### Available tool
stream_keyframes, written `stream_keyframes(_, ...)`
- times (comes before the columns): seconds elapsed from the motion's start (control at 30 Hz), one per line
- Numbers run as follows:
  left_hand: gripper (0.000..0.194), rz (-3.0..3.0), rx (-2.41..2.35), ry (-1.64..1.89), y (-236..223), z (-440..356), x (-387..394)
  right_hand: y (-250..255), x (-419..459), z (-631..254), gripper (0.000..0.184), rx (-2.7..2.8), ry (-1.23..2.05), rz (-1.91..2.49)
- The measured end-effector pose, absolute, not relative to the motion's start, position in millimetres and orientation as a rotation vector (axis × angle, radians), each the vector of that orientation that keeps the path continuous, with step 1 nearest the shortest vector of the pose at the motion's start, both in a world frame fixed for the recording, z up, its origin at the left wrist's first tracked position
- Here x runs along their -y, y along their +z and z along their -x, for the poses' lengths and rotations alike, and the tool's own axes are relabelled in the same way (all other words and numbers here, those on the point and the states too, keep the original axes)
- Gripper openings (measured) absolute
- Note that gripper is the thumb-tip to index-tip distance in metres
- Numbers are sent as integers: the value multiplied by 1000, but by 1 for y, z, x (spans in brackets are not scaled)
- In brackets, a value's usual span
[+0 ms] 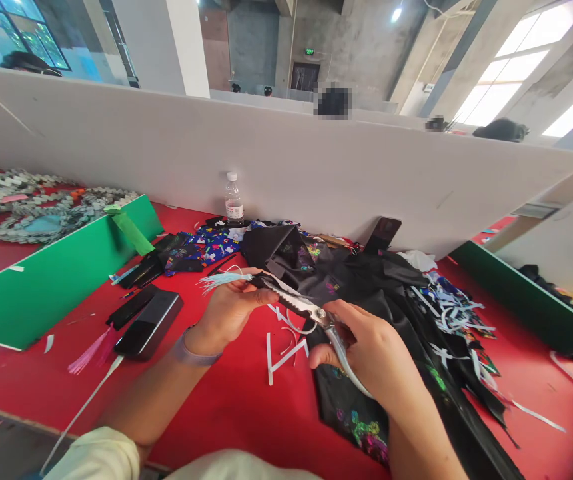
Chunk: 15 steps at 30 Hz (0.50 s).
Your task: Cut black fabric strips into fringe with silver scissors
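Right grip (pixel 374 347): fingers wrapped on the handles of a pair of scissors (pixel 320 313), thumb toward the near handle. Left grip (pixel 219 317): thumb and fingers pinching a black strip (pixel 262 282) with a pale blue tassel (pixel 219 281), by the blade end. Location: scissors held above the red worktop (pixel 236 393), tips pointing to the left grip; whether the blades lie around the strip or only beside it cannot be told. Handling, judged by eye: scissors rigid, metal, probably the heavier item, with weight near the pivot; smooth handles might slip if held loosely. Best hold is at the handles, well behind the pivot, digits away from the serrated edge. Strip appears light and bendable, liable to fold under pressure; a flat pinch close to the tassel end should support it, whereas the tassel threads look fine and easily snagged, so a poor place to pull. Black cloth (pixel 361 290) beyond looks soft and drapes in loose folds; thin white strips (pixel 269 360) rest below the scissors, likely flimsy.
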<state>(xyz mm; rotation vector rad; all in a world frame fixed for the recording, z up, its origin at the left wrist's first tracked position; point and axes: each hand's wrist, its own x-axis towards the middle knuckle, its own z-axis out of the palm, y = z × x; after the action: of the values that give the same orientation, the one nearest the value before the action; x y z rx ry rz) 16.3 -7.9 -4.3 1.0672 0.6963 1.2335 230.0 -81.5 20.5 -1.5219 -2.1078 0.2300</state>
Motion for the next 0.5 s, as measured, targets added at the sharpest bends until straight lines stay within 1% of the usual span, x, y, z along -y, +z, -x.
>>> stream_keyframes(0.27,22,-1082,-647,1228,0,-18,9,21,81,-230,29,2083,264,1520)
stream_keyframes(0.5,30,-1153,-626,1225,6,-10,13,22,81,-230,25,2064,298,1556)
